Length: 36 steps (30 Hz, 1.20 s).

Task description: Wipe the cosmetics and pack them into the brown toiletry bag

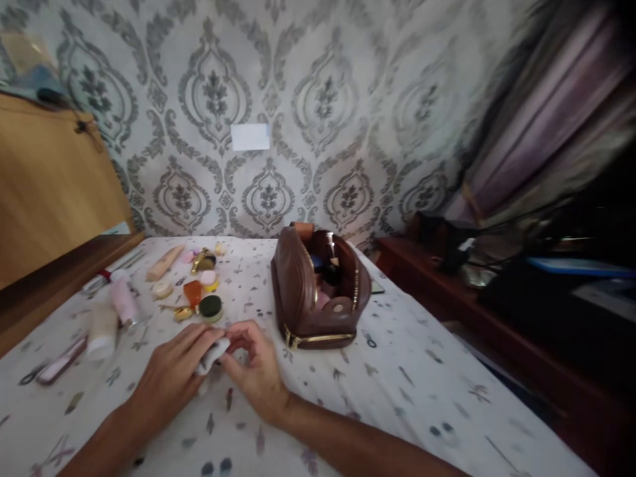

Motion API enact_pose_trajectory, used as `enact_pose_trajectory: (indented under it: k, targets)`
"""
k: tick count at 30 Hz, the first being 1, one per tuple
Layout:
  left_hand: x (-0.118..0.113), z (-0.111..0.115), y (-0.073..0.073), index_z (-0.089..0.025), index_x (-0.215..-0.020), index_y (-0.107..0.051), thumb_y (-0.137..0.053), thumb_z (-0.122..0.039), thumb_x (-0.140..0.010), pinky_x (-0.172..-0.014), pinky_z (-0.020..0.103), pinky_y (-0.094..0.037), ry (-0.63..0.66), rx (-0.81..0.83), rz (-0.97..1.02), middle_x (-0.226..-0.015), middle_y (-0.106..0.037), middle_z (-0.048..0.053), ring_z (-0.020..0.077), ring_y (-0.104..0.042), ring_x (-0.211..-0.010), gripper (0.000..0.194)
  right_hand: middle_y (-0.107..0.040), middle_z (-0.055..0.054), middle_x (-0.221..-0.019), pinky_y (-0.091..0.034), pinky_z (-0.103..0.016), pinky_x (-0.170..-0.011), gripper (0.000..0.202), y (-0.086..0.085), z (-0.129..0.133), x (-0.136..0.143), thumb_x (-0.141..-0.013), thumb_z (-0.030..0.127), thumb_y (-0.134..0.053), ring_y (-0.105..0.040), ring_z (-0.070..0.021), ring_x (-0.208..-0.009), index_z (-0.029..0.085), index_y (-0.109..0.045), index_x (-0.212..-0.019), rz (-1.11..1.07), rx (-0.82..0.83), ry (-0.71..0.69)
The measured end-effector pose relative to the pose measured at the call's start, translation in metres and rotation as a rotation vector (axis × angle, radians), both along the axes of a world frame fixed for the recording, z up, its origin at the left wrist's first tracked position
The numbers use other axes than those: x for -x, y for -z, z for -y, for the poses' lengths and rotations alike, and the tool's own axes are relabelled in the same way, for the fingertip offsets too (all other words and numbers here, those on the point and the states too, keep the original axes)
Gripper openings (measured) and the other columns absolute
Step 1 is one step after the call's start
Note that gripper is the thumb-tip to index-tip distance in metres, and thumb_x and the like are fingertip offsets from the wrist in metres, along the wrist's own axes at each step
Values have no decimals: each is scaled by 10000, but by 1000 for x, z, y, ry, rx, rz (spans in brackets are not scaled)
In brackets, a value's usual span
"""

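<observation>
My left hand (171, 368) is closed around a small crumpled white item (212, 356) that looks like cloth or tissue. The fingertips of my right hand (258, 371) pinch the same item at its right edge. Both hands are low over the patterned white cloth, just in front of a dark green round jar (211, 308). To their right stands an open brown zippered bag (295, 298) with a brush and other small things inside. Behind the hands lie an orange item (192, 292) and a gold-coloured piece (183, 313).
At the left are a pink tube (124, 299), a cream tube (103, 331), a pinkish flat case (62, 361) and a beige tube (165, 262). A patterned wall (293, 99) rises behind. A dark red shelf (497, 324) with dark items borders the right side.
</observation>
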<state>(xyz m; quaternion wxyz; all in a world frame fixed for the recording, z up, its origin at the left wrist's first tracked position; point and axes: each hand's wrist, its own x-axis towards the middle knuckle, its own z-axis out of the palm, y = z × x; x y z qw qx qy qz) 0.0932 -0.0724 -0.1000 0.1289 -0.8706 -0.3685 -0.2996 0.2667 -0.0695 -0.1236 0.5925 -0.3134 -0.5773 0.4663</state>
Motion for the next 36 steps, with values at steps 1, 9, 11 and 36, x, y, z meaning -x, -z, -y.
enact_pose_trajectory:
  k: [1,9,11,36]
  targets:
    - [2,-1,1,-210,-1230,-572,-462,-116,-868,-813,291,-574,14,-22,-18,-1105,-707,92,230,-692,-1003,390,-674,1,-895,-502,-266,-746,276,0,0,0,-711,138,-669,-622,-139,-784,218,-602,-968,-5,6,-5]
    - [-1,-3,-42,-285,-1215,-608,-496,-316,-929,-879,292,-552,-106,2,233,-1139,-719,36,215,-699,-1016,309,-676,-56,-996,-469,-262,-693,191,-8,7,-10,-852,283,-590,-609,-157,-839,204,-592,-1026,67,47,30]
    - [-12,-6,-67,-295,-1099,-649,-549,-427,-903,-896,305,-541,-183,20,437,-1071,-735,4,213,-701,-971,256,-667,-44,-968,-433,-233,-605,167,-8,6,-10,-868,307,-579,-571,-130,-732,205,-595,-1000,82,96,39]
    - [-231,-106,-152,-173,-897,-656,-582,-201,-888,-695,285,-464,30,340,248,-784,-698,26,200,-657,-786,79,-553,30,-696,-384,-209,-578,49,-6,-7,-10,-779,213,-610,-496,-109,-625,188,-630,-743,125,190,-4]
